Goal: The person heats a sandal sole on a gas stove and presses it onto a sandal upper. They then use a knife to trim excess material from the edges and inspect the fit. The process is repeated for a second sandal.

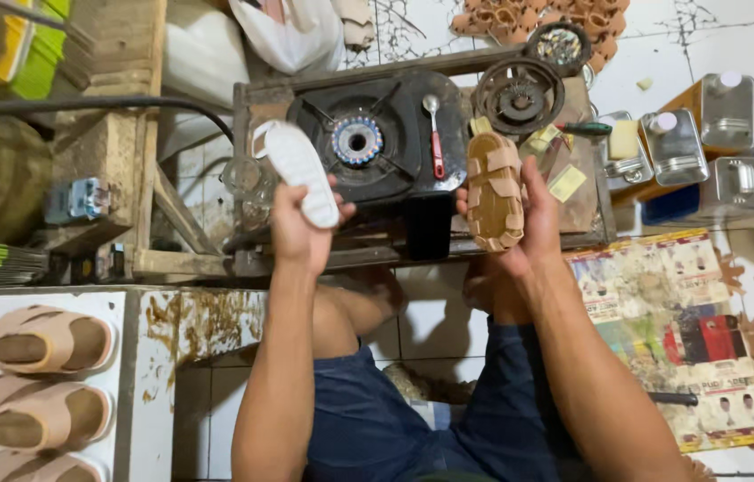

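Two hands over a lit gas burner point(357, 140): left hand point(298, 225) grasping a white rubber sole point(301, 170), right hand point(520, 223) gripping a tan strapped sandal upper point(494, 192)

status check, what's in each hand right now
Left hand grips white sole. Right hand grips tan sandal upper. Both over gas burner, nothing between.

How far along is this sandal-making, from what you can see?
Done: finished pink sandals sit lined up on the white bench. In hand: the left hand holds a white sole over the lit burner; the right hand holds a tan upper. Left: these two are still apart.
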Action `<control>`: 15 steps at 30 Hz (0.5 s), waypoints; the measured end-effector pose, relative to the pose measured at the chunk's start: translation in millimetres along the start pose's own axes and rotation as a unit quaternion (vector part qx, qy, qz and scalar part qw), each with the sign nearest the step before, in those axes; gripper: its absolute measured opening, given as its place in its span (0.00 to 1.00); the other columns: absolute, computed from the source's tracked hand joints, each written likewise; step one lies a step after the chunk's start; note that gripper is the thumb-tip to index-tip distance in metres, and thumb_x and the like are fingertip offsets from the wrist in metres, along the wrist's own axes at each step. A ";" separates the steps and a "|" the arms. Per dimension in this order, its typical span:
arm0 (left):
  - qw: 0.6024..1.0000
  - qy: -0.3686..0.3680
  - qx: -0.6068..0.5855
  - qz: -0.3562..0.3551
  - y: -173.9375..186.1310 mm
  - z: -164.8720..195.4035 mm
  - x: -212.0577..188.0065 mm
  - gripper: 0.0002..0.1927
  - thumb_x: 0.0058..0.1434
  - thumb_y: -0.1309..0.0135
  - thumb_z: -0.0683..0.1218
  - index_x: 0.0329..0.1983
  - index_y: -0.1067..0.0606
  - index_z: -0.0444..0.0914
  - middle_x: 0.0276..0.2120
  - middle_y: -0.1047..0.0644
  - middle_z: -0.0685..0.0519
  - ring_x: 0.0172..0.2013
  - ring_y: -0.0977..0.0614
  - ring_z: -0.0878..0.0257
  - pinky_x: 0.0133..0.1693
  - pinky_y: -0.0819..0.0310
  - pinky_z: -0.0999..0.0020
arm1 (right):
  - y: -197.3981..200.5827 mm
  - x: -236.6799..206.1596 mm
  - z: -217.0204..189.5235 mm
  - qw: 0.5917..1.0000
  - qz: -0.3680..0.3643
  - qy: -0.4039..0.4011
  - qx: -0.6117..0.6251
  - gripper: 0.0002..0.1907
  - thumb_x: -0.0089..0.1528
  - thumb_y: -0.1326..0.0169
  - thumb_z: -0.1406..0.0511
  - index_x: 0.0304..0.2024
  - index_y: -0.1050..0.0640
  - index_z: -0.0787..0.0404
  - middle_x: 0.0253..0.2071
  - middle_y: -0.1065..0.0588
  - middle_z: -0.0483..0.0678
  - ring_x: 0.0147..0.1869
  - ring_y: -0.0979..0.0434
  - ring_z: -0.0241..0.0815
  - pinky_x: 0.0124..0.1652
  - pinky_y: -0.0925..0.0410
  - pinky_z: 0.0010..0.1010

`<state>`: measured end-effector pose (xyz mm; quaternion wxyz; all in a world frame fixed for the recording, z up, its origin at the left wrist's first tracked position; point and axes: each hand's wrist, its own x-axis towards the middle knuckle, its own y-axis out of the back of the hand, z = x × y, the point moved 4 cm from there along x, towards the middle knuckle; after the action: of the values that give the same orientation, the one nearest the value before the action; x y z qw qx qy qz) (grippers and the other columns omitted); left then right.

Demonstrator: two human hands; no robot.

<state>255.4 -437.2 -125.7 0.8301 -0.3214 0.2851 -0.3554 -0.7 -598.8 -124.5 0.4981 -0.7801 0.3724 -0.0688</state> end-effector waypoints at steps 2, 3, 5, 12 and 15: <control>0.917 -0.179 0.354 0.042 -1.9 13.8 33.7 0.40 0.56 0.49 0.45 0.74 0.41 0.44 0.53 0.29 0.49 0.44 0.24 0.59 0.39 0.24 0.61 | -2.6 -1.1 -0.3 1.000 0.010 0.000 -0.005 0.33 0.70 0.53 0.46 0.65 0.28 0.65 0.52 0.23 0.58 0.51 0.20 0.56 0.52 0.24 0.45; 0.787 -0.285 0.542 0.076 -8.0 19.4 43.0 0.41 0.55 0.42 0.45 0.74 0.37 0.43 0.51 0.28 0.44 0.47 0.25 0.54 0.46 0.26 0.58 | -5.2 -2.4 -0.8 1.000 0.008 0.007 -0.010 0.33 0.71 0.53 0.47 0.65 0.29 0.65 0.52 0.23 0.58 0.52 0.20 0.56 0.52 0.25 0.46; 0.614 -0.381 0.684 0.099 -22.9 19.6 56.1 0.39 0.54 0.33 0.44 0.71 0.31 0.43 0.52 0.27 0.40 0.52 0.25 0.47 0.56 0.29 0.54 | -10.7 -4.9 -2.0 0.999 0.015 0.023 -0.034 0.32 0.71 0.52 0.48 0.65 0.29 0.65 0.52 0.23 0.58 0.52 0.20 0.56 0.53 0.25 0.46; 0.685 -0.338 0.640 0.077 -28.1 26.9 44.8 0.39 0.51 0.30 0.43 0.67 0.31 0.36 0.55 0.24 0.42 0.56 0.23 0.45 0.59 0.30 0.56 | -22.5 0.5 2.1 0.992 0.065 -0.020 -0.102 0.29 0.67 0.51 0.52 0.64 0.29 0.63 0.51 0.22 0.53 0.49 0.19 0.49 0.49 0.24 0.40; 0.787 -0.349 0.506 0.051 -24.9 36.6 20.5 0.43 0.51 0.29 0.43 0.68 0.37 0.31 0.52 0.25 0.42 0.53 0.24 0.50 0.57 0.30 0.58 | -34.0 30.9 10.5 0.981 0.031 -0.053 -0.186 0.26 0.68 0.48 0.55 0.63 0.28 0.64 0.47 0.22 0.50 0.46 0.21 0.44 0.45 0.26 0.35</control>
<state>283.0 -454.4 -89.4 0.9337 0.0578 -0.2290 -0.2690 43.8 -603.6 -109.7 0.3656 -0.8495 0.3759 0.0586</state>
